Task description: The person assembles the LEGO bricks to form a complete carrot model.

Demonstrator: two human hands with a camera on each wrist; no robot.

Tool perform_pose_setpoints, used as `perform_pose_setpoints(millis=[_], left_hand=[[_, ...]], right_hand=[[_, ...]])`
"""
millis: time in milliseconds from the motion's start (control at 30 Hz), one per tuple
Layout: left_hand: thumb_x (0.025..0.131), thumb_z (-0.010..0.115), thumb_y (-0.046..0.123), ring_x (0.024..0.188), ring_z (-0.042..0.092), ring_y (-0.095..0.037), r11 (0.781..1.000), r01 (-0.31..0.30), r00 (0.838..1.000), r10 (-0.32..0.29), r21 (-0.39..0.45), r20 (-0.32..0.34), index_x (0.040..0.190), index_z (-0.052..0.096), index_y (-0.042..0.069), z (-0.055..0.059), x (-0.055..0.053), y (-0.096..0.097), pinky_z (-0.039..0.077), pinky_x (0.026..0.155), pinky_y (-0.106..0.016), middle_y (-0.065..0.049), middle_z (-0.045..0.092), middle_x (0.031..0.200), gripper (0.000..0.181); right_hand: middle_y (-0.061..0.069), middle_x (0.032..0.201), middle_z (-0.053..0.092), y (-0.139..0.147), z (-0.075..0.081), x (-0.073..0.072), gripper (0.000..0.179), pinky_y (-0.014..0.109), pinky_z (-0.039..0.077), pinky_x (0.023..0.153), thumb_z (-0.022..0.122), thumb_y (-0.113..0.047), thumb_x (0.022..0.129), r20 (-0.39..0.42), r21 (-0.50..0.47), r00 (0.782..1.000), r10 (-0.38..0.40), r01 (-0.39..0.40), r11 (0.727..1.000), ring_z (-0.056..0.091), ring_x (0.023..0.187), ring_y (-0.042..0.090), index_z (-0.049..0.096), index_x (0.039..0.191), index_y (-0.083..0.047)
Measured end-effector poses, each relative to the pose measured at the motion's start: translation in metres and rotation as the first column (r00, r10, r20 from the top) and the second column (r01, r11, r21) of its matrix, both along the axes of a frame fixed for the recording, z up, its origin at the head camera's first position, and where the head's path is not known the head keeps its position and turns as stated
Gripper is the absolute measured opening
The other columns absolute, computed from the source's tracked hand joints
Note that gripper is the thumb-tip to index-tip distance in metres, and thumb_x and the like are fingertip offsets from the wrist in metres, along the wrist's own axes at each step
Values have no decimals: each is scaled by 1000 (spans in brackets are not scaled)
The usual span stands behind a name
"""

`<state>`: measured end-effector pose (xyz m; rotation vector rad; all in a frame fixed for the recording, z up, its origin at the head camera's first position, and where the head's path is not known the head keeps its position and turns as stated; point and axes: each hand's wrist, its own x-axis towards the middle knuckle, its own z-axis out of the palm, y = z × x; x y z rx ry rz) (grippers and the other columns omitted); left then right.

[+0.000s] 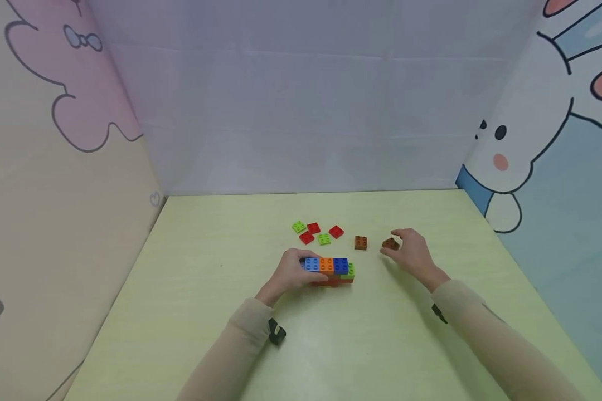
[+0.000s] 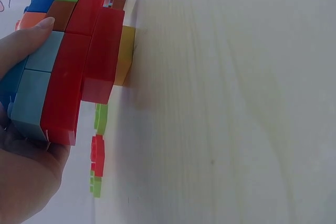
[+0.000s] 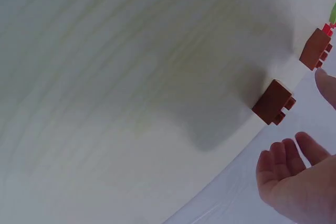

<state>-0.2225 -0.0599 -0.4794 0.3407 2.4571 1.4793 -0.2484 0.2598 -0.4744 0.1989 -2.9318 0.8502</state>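
Observation:
My left hand grips the left end of a stack of toy building bricks. In the head view its top row is light blue, orange and dark blue, with green and red below. The left wrist view shows the thumb on its side, plus brown bricks and a yellow brick underneath. My right hand is at a brown brick on the table, thumb and fingers spread around it. In the right wrist view the fingers stand slightly apart from that brick, holding nothing.
A second brown brick lies between the stack and my right hand. Behind the stack are loose red bricks and green bricks. The pale table meets a cloth backdrop at its far edge.

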Motion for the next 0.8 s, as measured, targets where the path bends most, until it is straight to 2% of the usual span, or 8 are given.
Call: perform_pose_setpoints(millis=[167,300,533,667,800], left_hand=[[66,87,40,94,54,-20,1000,0,1000,0,7,0,103,73,20,-3,1,-2,48,77,-34,2,58,103,45],[64,88,41,91,55,-20,1000,3,1000,-3,7,0,102,73,20,-4,1,-1,48,76,-34,2,59,101,46],[65,87,42,93,54,-20,1000,2,1000,-1,-6,8,103,73,21,-3,1,0,48,76,-34,2,58,103,46],[65,87,42,94,54,-20,1000,2,1000,-1,-8,19,103,73,21,-1,1,0,48,77,-34,2,58,103,46],[66,87,42,94,54,-20,1000,1,1000,-1,-13,20,104,73,21,2,1,1,48,77,-34,2,57,103,45]], right_hand=[[32,119,52,1,-9,-7,68,54,40,90,76,-31,81,119,46,991,-54,49,998,49,109,44,50,127,12],[30,116,54,2,-14,-5,67,51,42,84,74,-33,82,161,31,984,-69,65,997,50,102,40,50,126,11],[25,109,58,2,-18,-6,58,48,44,78,71,-32,85,141,0,988,-61,61,998,53,94,35,55,121,10],[24,106,60,1,-19,-7,48,48,44,78,70,-27,87,100,-2,994,-48,49,999,55,93,36,59,116,9],[24,109,60,-2,-17,-7,42,49,43,80,70,-22,88,92,-13,994,-53,55,998,54,96,36,60,116,7]])
